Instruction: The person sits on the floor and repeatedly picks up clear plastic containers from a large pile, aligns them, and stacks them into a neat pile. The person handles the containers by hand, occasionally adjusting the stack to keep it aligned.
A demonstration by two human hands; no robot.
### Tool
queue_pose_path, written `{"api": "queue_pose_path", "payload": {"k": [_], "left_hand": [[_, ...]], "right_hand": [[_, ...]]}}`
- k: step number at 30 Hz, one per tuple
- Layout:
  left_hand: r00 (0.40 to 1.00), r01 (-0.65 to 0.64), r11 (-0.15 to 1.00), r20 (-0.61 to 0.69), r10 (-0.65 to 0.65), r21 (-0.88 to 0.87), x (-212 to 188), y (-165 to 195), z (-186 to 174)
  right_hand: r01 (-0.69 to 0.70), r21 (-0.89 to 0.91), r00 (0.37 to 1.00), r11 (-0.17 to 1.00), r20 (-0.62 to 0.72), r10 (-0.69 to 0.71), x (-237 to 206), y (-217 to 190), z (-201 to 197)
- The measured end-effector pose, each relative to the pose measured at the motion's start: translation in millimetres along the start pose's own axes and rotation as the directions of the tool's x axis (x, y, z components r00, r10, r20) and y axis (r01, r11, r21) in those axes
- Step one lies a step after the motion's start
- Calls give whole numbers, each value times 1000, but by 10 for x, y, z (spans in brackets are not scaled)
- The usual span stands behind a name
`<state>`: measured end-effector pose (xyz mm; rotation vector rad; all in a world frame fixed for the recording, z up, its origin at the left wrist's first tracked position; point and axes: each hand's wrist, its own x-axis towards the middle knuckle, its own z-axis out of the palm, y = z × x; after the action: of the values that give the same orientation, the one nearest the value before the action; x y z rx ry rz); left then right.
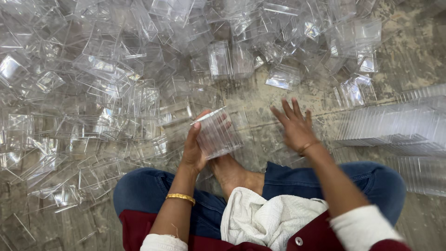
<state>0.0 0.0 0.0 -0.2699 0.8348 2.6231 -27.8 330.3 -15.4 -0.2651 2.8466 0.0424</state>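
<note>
My left hand [194, 148] grips a stack of clear plastic pieces [217, 134], held upright just above my bare foot [232, 174]. My right hand [295, 125] hovers to the right of the stack, fingers spread, palm down, holding nothing. It is a short way from loose clear plastic pieces [283, 76] on the floor. I sit cross-legged in blue jeans with a white cloth [265, 216] in my lap.
A large heap of loose clear plastic pieces [102, 83] covers the floor on the left and far side. Long neat rows of stacked clear pieces [399, 125] lie at the right. Bare worn concrete floor [413, 51] shows at upper right.
</note>
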Motion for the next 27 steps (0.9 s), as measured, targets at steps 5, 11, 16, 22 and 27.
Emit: {"api": "queue_pose_path", "payload": {"k": [5,11,16,22,27], "left_hand": [[1000,18,1000,6,-18,2,-2,4,76],[1000,22,1000,-14,-22,22,-9,-1,66],[999,-30,999,-29,29,-25,8,1,2],[994,-20,999,-104,24,39,17,-53,-59],[978,-98,989,-175,117,113,21,7,-76]], "right_hand": [[58,-108,987,992,158,-41,-8,188,-158],[95,990,946,101,-121,300,97,-434,-295],[95,919,960,-383,18,280,59,-1263,-67],[-26,994,1000,102,25,10,-322,-1465,-89],[126,984,988,127,-137,76,-137,-1149,-54]]}}
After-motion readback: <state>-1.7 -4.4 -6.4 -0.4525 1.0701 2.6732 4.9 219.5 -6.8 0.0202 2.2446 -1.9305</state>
